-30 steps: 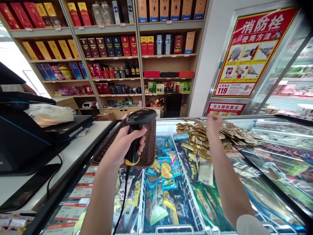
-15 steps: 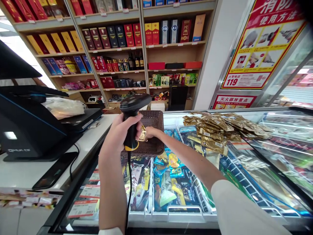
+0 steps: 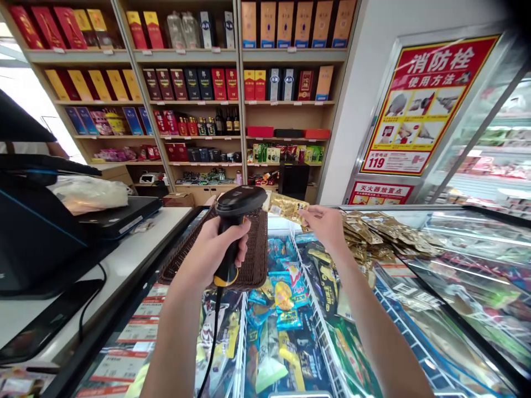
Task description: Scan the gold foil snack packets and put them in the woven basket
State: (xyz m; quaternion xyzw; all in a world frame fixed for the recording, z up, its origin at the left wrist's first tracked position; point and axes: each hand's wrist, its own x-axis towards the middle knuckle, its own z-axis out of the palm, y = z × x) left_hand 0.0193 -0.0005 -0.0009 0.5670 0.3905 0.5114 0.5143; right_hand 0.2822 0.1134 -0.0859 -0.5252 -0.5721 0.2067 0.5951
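Observation:
My left hand (image 3: 218, 246) is wrapped round the grip of a black barcode scanner (image 3: 240, 200) with a yellow trim, its cable hanging down. In my right hand (image 3: 326, 224) a flat gold packet (image 3: 286, 207) is pinched by one end and held out level, its other end close to the scanner's head. Behind the scanner, a brown woven basket (image 3: 255, 249) rests over the freezer; no contents show in its visible part. A pile of similar gold packets (image 3: 385, 232) lies on the freezer's glass to the right of my right hand, partly covered by it.
Below my hands is a chest freezer with wire dividers (image 3: 315, 298) and wrapped ice creams (image 3: 284, 296). At left, a counter (image 3: 153, 232) carries a black checkout machine (image 3: 37, 232) and a phone-like dark slab (image 3: 50, 318). Shelves of boxed bottles (image 3: 191, 83) stand behind.
My right hand has come up out of the basket and moved right, bringing a gold packet in front of the scanner. The basket now sits tilted differently, further left. The scanner is still in my left hand.

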